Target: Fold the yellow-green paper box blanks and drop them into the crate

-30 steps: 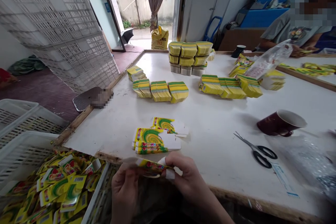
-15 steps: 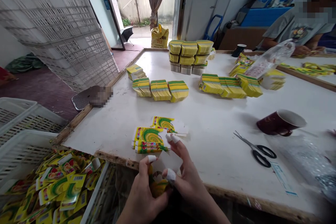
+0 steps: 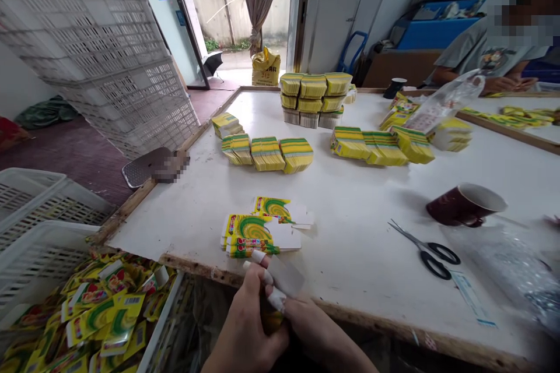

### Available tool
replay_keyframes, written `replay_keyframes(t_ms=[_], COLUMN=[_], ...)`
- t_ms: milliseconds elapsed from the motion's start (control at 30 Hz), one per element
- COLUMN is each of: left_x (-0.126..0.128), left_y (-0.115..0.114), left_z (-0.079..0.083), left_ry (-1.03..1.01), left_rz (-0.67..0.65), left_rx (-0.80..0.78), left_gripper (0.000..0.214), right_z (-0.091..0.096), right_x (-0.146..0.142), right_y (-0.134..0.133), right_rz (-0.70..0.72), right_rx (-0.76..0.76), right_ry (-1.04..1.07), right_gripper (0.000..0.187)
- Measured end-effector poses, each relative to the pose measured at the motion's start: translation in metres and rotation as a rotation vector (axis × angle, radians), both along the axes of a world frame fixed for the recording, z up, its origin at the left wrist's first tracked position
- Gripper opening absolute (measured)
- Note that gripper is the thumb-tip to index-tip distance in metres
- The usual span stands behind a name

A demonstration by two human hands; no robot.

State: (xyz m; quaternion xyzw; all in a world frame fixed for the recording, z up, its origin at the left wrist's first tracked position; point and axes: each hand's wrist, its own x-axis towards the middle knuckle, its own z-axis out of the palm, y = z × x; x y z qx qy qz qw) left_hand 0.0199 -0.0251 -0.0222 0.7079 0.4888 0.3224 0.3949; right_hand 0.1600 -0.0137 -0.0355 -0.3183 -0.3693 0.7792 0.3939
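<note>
Just in front of the table's near edge, my left hand (image 3: 245, 322) is closed round a small yellow-and-green cardboard carton (image 3: 287, 277). A white flap of the carton sticks out to the right, above my fingers. My right hand (image 3: 306, 320) presses against the same carton, its fingers curled and close to those of my left hand. White tape wraps several fingertips. Most of the carton's body is hidden by my hands. Just beyond them lies a small stack of flat printed cartons (image 3: 249, 232), with more flat cartons (image 3: 272, 206) partly behind it.
Bundled carton stacks (image 3: 268, 153) stand farther back on the white table (image 3: 359, 204). Scissors (image 3: 426, 250), a dark red mug (image 3: 464, 204) and clear plastic (image 3: 516, 268) lie on the right. A crate (image 3: 170, 297) of cartons stands lower left. A person (image 3: 499, 58) sits across the table.
My right hand has come down from above the flat stack and closed in against the carton beside my left hand. The stack's white flaps now show. The view has tilted slightly up.
</note>
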Motion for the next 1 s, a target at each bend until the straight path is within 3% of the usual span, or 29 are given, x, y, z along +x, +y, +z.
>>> replay_keyframes(t_ms=[133,367,467,567,667,733,867,1000], left_x=[-0.003,-0.001,-0.001,-0.01,-0.024,-0.031,-0.032,-0.029], left_y=[0.002,0.004,0.0,-0.001,0.002,0.007,0.013,0.014], left_z=[-0.002,-0.02,-0.03,-0.033,-0.026,-0.017,0.004,0.017], left_ry=[0.07,0.019,0.094,0.239,0.312,0.341,0.364,0.37], left_rz=[-0.058,0.057,0.203,0.298,0.235,0.165,0.051,0.03], left_rx=[-0.046,-0.005,0.05,0.088,0.162,0.204,0.106,0.032], left_gripper=[0.053,0.065,0.075,0.065,0.063,0.063,0.05,0.056], right_z=[0.008,0.009,-0.001,-0.004,0.002,0.008,0.017,0.023], right_x=[0.004,0.01,0.011,0.016,0.023,0.026,0.032,0.034], right_y=[0.005,-0.002,0.001,0.006,0.009,0.011,0.017,0.019], right_rz=[0.02,0.063,-0.067,-0.177,0.019,0.143,0.201,0.216], right_rx=[0.169,0.558,0.648,0.68,0.791,0.842,0.871,0.874], right_ry=[-0.178,-0.49,-0.553,-0.63,-0.728,-0.784,-0.82,-0.821], right_gripper=[0.059,0.073,0.068,0.065,0.073,0.067,0.039,0.036])
